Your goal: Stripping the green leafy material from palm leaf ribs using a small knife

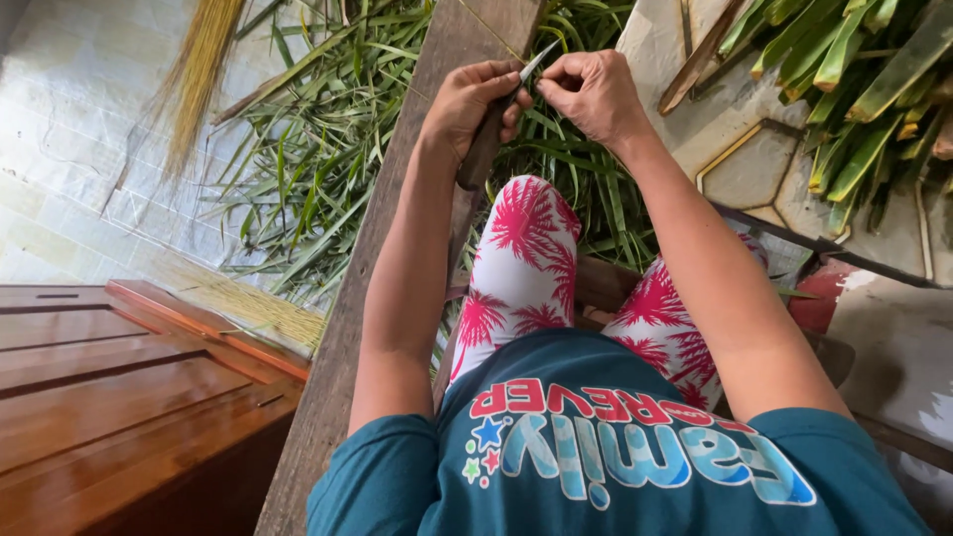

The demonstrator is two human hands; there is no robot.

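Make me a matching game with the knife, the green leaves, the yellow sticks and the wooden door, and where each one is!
Things:
1. knife
2. green leaves
3. yellow sticks
4. wooden door

Places:
A. lower left corner, lying flat
B. upper left, in a hanging bunch
C. gripped in the left hand, blade tip near the right hand
D. piled on the floor beyond the long plank

Pairs: 1-C, 2-D, 3-B, 4-A
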